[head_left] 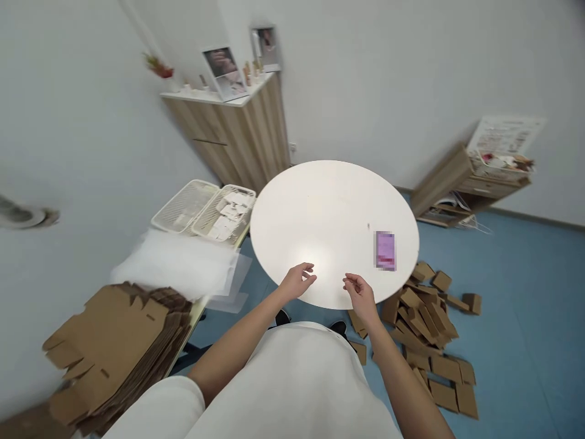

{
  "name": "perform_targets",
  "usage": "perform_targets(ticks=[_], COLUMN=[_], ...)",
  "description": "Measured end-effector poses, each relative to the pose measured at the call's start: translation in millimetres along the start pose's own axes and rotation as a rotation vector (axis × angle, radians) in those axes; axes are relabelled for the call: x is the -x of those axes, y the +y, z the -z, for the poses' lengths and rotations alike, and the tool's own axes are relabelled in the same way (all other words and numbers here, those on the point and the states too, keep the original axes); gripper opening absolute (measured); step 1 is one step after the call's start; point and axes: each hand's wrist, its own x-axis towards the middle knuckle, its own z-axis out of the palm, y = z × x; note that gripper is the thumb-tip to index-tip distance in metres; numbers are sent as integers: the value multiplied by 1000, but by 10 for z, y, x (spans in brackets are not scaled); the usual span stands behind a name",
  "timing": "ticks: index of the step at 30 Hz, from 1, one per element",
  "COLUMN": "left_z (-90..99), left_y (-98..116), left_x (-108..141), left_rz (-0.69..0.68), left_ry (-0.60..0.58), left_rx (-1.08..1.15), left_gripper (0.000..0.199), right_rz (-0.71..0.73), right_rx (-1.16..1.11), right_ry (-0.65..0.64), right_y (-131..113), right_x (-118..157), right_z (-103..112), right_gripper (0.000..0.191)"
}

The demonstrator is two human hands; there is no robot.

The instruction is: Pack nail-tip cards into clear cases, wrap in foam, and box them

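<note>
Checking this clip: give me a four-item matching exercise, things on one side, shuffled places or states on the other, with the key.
Things
1. Flattened cardboard stack
2. Small brown boxes
3. Blurred purple item
4. Left hand

Places and states
A. On the right part of the white round table
B. Thumb and fingers apart, nothing visibly held
C. In a loose heap on the blue floor
D. On the side table at the left

Pairs: 1-D, 2-C, 3-A, 4-B

readable text: none, sorry | white board (pixel 508 135), far right: looks printed, way too blurry | purple rectangle (pixel 386 249), right side of the table (pixel 297 207): pixelated, no luck | photo displays (pixel 225 72), far left: can't make out lettering
</note>
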Motion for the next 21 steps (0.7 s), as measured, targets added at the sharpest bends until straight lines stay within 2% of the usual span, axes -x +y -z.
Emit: perform_targets(ticks=[6,11,16,21], left_z=[791,1367,1855,2162], left_y=[-610,-1050,-1340,-1496], left_x=[397,701,822,828], left_rz=[91,151,230,233], left_ry=[205,342,482,560], left_rx=[71,132,191,224], left_gripper=[39,40,39,39], right_rz=[62,75,104,89], right_rx=[19,60,120,179], right_ry=[-199,-340,-487,-583], right_y=[-397,-652,-899,-1133], right_x=[-103,-104,-176,-423], right_z=[-1029,-1762,-2266,-2626], right_gripper=[42,39,38,37])
